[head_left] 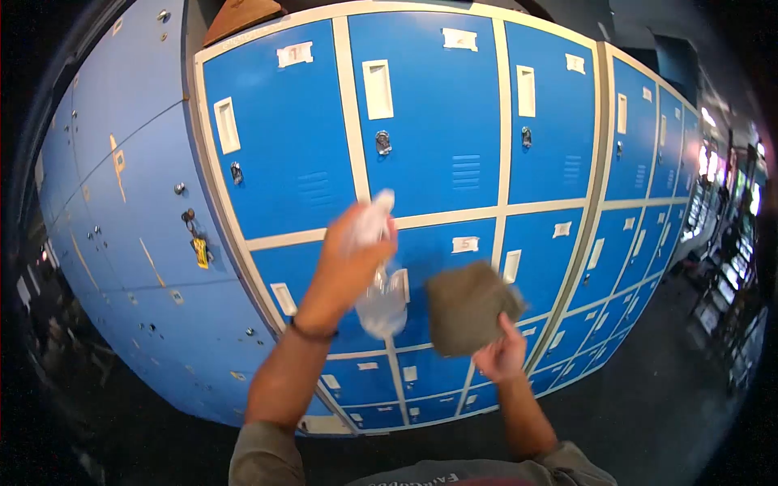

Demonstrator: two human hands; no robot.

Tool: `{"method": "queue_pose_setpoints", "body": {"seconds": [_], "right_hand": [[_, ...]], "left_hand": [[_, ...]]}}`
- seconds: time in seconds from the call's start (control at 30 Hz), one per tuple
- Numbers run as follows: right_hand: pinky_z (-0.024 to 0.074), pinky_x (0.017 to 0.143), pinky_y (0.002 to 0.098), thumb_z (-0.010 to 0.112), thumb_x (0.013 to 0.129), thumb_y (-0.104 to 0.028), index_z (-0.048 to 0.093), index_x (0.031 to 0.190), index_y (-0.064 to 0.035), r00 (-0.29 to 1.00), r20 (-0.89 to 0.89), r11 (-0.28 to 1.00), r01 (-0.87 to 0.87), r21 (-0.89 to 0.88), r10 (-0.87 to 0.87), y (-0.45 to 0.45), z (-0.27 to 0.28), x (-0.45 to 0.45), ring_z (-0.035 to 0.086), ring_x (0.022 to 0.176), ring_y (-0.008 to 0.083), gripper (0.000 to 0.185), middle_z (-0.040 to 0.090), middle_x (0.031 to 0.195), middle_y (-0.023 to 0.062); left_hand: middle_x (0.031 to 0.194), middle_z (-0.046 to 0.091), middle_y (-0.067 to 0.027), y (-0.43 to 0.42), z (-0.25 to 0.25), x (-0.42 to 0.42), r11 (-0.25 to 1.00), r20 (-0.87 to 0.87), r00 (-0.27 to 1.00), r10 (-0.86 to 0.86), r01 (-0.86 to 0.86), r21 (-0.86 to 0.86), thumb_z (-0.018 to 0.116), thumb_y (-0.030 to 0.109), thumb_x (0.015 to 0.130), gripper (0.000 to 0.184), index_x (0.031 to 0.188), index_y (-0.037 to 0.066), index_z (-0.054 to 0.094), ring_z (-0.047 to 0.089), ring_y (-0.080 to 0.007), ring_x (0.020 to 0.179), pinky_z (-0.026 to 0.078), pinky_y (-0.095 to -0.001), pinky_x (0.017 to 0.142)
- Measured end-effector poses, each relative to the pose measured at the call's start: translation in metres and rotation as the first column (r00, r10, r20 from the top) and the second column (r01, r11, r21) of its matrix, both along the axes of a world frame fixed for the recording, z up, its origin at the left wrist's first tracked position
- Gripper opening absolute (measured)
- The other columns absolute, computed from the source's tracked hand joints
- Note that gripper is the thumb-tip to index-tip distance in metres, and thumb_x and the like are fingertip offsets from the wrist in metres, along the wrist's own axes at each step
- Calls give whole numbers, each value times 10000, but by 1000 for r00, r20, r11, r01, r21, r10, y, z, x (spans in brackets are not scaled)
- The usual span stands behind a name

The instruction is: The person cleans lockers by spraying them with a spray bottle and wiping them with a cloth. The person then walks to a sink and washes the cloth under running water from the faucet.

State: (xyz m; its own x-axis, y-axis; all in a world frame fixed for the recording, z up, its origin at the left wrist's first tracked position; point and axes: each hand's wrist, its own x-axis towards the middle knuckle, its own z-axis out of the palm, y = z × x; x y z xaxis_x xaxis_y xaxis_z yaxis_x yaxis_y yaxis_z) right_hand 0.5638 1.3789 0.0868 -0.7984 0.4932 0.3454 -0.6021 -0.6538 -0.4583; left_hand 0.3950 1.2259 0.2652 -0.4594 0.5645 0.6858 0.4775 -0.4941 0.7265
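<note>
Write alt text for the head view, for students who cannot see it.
A person's left hand grips a clear spray bottle and their right hand holds a grey-brown cloth, before blue lockers with numbered labels.

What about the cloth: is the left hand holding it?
No, the right hand holds the cloth, while the left hand grips the clear bottle.

My single head-worn view looks forward and down from close up at blue lockers (429, 113), my forearms entering from below.
</note>
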Motion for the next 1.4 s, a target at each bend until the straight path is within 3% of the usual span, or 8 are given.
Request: {"method": "queue_pose_setpoints", "body": {"seconds": [0.13, 0.27, 0.37, 0.6, 0.87, 1.03, 1.17, 1.4], "right_hand": [[296, 1099, 476, 454, 955, -318, 372, 1405, -39, 996, -84, 974, 0, 229, 19, 70, 49, 46, 420, 1312, 298, 535, 444, 1422, 129], [316, 1085, 478, 454, 959, -300, 422, 1367, -39, 999, 42, 994, 29, 107, -33, 90, 24, 87, 439, 1290, 311, 485, 481, 1385, 128], [339, 1067, 473, 467, 957, -289, 454, 1342, -49, 980, 197, 1000, -6, -22, 10, 98, -34, 108, 470, 1253, 306, 453, 508, 1352, 118], [397, 1001, 497, 576, 895, -329, 510, 1277, -63, 873, 488, 1000, 2, -3, 0, 97, -63, 120, 540, 1152, 332, 471, 581, 1244, 126], [369, 1036, 449, 534, 940, -287, 443, 1343, -36, 893, 447, 996, -2, -93, 44, 97, -89, 109, 477, 1231, 282, 483, 506, 1328, 123], [366, 1033, 452, 543, 936, -277, 450, 1346, -49, 825, 559, 978, 40, -205, 84, 72, -128, 119, 479, 1229, 279, 478, 507, 1331, 108], [358, 1034, 451, 558, 928, -273, 449, 1346, -49, 765, 643, 965, 129, -228, 50, 57, -126, 131, 481, 1224, 281, 486, 512, 1327, 109], [357, 1035, 473, 546, 934, -240, 463, 1333, -56, 690, 722, 920, 311, -239, -46, 78, -148, 178, 475, 1234, 286, 447, 522, 1323, 97]], "left_hand": [[763, 570, 6, 80, 73, -18, 959, -4, 974, 227, -223, 173, 643, 16, 747, 127, 862, 64, 617, 531, -88, 689, 427, -251, 595], [750, 579, -17, 130, 150, -36, 901, 21, 939, 344, -336, 275, 634, 9, 707, 129, 827, 50, 613, 518, -114, 629, 407, -260, 563], [779, 583, -15, 151, 167, -51, 862, 25, 867, 497, -497, 98, 615, 9, 697, 206, 901, 8, 638, 524, -107, 663, 405, -251, 573], [723, 571, 18, 189, 25, -30, 886, -101, 886, 453, -460, -57, 614, 55, 713, 368, 1075, -2, 650, 518, -83, 643, 412, -247, 568], [765, 619, -33, 154, -143, -37, 747, -49, 749, 661, -663, -48, 639, 117, 758, 181, 914, 26, 630, 578, -99, 686, 469, -254, 611], [808, 644, -145, 180, -245, -20, 559, -239, 632, 737, -769, -310, 656, 133, 696, 167, 837, 70, 595, 625, -351, 735, 502, -443, 673], [803, 620, -157, 210, -332, 3, 704, -212, 759, 615, -650, -285, 658, 149, 693, 218, 874, 49, 589, 585, -373, 782, 471, -490, 685], [799, 607, -173, 196, -483, 5, 576, -86, 691, 717, -658, -484, 638, 125, 677, 225, 861, 17, 567, 576, -398, 789, 459, -508, 719]]}}
